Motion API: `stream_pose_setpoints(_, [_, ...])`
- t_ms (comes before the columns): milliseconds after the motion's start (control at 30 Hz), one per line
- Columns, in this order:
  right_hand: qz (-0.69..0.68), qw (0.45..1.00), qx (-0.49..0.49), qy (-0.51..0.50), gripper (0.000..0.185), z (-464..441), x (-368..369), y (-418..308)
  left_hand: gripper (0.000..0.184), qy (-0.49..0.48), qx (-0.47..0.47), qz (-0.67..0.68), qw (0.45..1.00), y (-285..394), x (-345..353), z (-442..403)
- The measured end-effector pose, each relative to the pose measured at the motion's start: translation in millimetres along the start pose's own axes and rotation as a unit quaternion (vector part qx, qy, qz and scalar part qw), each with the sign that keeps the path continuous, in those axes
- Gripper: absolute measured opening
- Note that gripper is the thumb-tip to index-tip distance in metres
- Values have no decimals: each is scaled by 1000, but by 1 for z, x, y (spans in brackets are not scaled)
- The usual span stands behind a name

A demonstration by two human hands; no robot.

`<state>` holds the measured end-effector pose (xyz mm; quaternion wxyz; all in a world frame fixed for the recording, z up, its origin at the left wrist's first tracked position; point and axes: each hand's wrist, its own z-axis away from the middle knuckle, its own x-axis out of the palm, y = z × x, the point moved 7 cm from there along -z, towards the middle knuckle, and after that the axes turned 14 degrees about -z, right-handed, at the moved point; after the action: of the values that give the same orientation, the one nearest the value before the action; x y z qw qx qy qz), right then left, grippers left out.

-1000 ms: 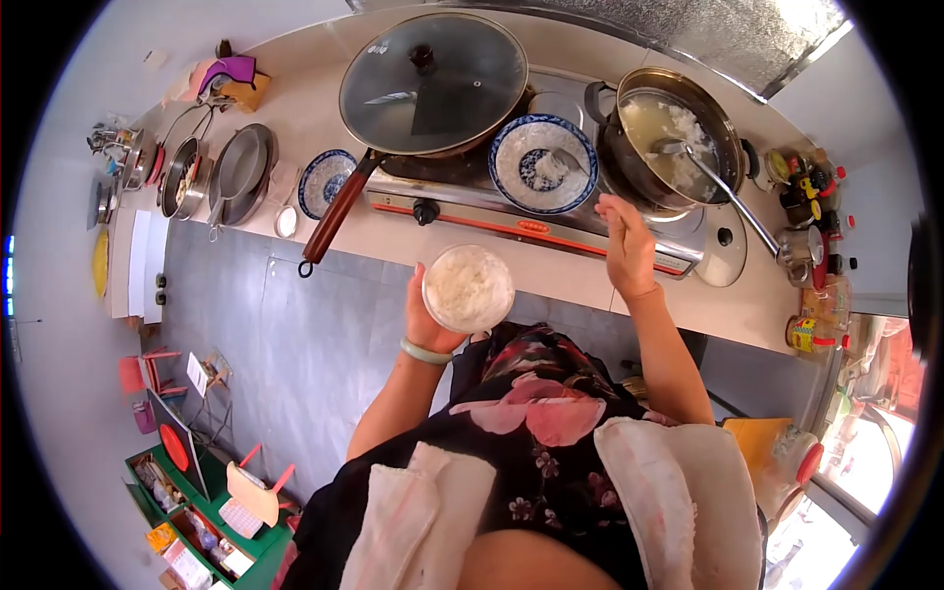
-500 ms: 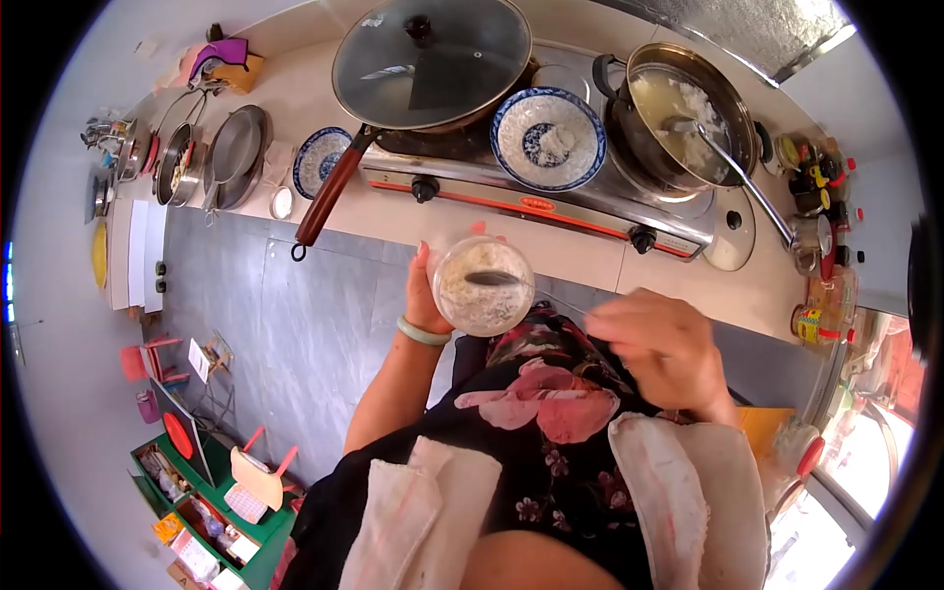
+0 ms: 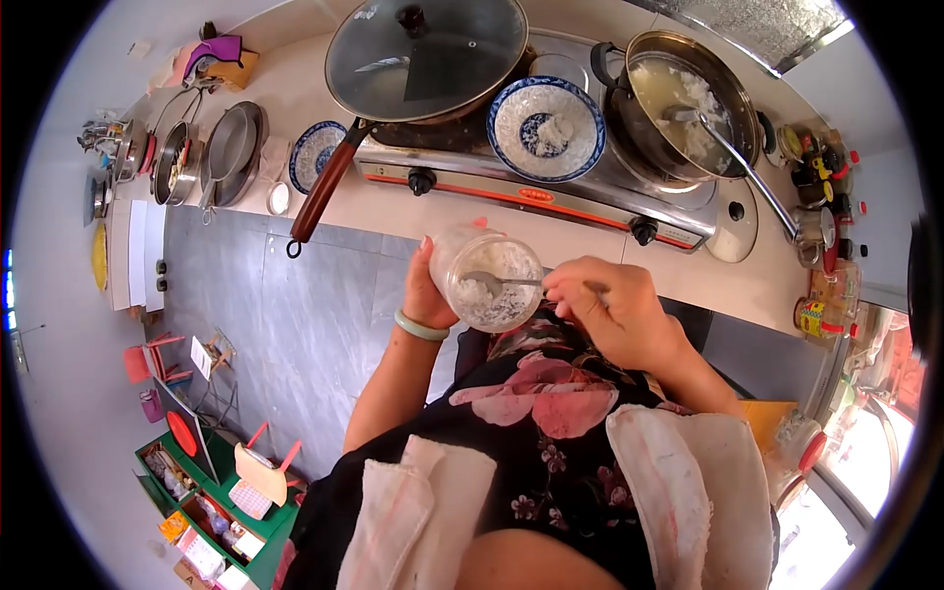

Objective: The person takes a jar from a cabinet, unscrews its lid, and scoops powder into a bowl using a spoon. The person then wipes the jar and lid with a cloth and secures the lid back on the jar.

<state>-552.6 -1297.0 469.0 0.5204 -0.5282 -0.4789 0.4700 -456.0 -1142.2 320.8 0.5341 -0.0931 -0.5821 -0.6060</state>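
White, clumpy food (image 3: 511,258) in a clear jar (image 3: 458,246), with a spoon (image 3: 515,282) at its mouth.
In the head view, the left hand (image 3: 428,290), a pale bangle (image 3: 421,326) at its wrist, is wrapped around the jar, which is tilted with its open mouth showing, in front of the worktop (image 3: 580,241); the right hand (image 3: 621,313), fingers curled, grips the spoon's handle, and the spoon's head carries some food within the jar's rim. Beyond them, on the stove (image 3: 474,189), a blue-rimmed bowl (image 3: 502,140) holds a white clump (image 3: 556,134) between a lidded pan (image 3: 447,49) and a pot (image 3: 644,134) of cloudy liquid with white pieces; a ladle (image 3: 745,173) leans in the pot, its long handle reaching out over the rim. A smaller patterned bowl (image 3: 307,155) sits left of the pan's handle.
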Motion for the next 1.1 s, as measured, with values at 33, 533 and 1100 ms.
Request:
stream_pose_setpoints(33, [-45,998,31,29,12,2,-5,7,80,-5,1,9,1000,0,0,0])
stream_pose_setpoints(533, [-246,949,4,197,23,12,-59,42,77,47,-25,69,996,-18,-17,-16])
stream_pose_setpoints(1100, [-23,945,-71,318,24,-49,-118,126,72,95,-40,76,992,-20,-21,-19])
